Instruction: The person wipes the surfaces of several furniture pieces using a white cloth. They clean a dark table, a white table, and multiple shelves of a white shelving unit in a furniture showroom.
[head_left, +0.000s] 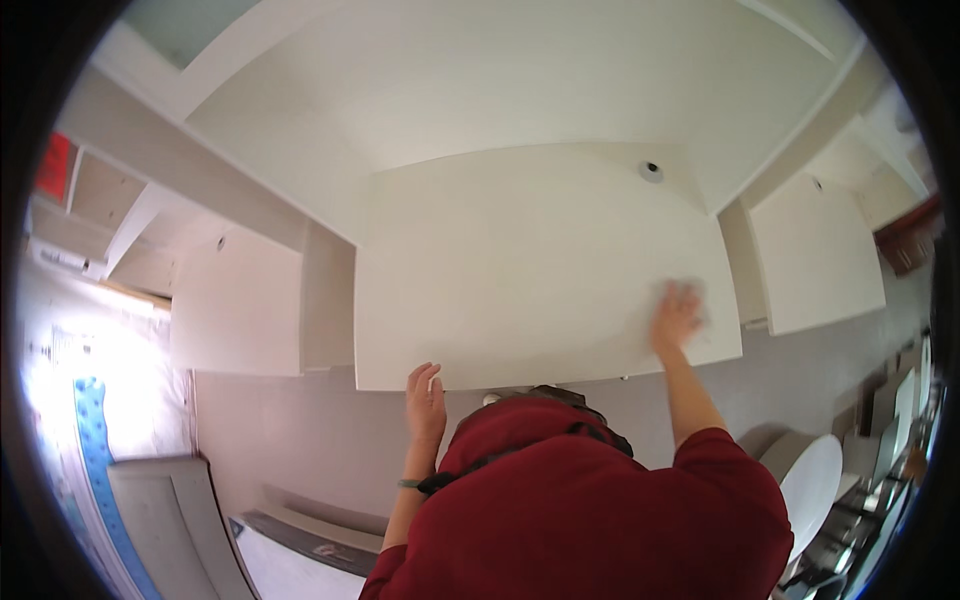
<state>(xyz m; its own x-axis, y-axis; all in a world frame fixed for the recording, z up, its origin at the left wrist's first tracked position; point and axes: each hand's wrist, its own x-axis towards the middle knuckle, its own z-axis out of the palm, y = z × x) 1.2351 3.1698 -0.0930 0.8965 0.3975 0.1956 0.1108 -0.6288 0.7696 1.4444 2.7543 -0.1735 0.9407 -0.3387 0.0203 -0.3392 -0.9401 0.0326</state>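
A wide pale desk top (525, 262) spans the view in front of me, set between upright panels, with a round cable hole (651, 171) near its back right. My right hand (677, 315) is over the right part of the top, blurred, fingers spread and holding nothing that I can see; whether it touches the surface cannot be told. At the front left edge is my left hand (425, 394), its fingertips by the edge and its fingers slightly bent, with no object in it. A band circles my left wrist.
Similar desk tops stand at the left (236, 304) and right (817, 255), each with a small hole. A large flat box (307, 551) lies on the floor at lower left, beside a grey padded panel (161, 517). A round white table (814, 487) stands at lower right.
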